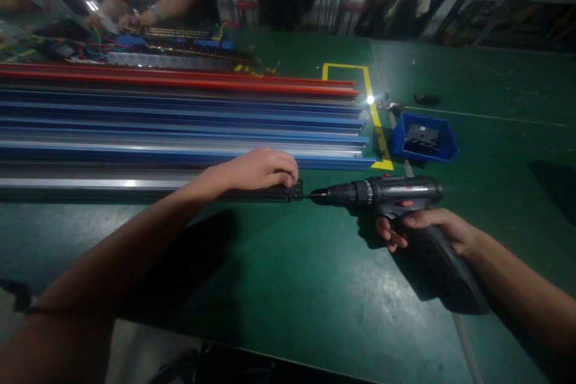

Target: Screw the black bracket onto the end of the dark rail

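Observation:
My right hand (432, 228) is wrapped around the grip of a black cordless drill (396, 191), which lies level and points left. Its long thin bit (317, 194) reaches a small black end plate (296, 188) at the right end of a dark metal rail (256, 195). On that rail's end rests my left hand (265, 169), its fingers curled and pinching the end plate. Whether the bit's tip sits in a screw is too small to tell.
Blue rails (333, 162) and red rails (315, 84) lie side by side beyond the dark rail. A blue bin (450, 147) with dark plates stands right of a yellow tape outline (378, 132). Across the green table (292, 282), another person's hands (144, 17) work among parts.

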A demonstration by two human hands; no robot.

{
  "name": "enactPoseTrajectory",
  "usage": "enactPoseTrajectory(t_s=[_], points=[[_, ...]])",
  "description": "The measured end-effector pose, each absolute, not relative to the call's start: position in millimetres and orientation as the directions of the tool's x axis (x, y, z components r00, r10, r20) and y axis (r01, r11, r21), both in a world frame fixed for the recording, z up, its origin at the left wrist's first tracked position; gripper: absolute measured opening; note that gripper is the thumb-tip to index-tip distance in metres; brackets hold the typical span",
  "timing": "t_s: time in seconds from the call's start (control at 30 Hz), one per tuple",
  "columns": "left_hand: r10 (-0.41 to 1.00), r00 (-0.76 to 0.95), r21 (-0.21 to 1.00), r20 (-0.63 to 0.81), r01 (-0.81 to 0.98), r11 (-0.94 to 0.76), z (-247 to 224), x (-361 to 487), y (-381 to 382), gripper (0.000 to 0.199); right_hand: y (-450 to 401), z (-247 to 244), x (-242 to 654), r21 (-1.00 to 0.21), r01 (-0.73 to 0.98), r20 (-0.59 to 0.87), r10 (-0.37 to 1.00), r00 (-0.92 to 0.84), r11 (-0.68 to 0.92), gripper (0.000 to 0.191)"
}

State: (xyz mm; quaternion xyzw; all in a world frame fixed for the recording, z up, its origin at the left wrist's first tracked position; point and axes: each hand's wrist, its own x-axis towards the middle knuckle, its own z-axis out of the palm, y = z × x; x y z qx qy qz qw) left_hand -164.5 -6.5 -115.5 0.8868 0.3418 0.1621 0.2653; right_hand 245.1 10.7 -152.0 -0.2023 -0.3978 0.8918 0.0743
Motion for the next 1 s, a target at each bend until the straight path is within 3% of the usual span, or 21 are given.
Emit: enactPoseTrajectory(t_s=[1.0], points=[[0.683, 0.721, 0.567, 0.117, 0.517, -0.642, -119.2, -166.9, -4.5, 0.021, 5.2, -148.1, 242.0, -0.754, 0.013, -0.291, 0.317, -0.903, -0.656, 0.026]])
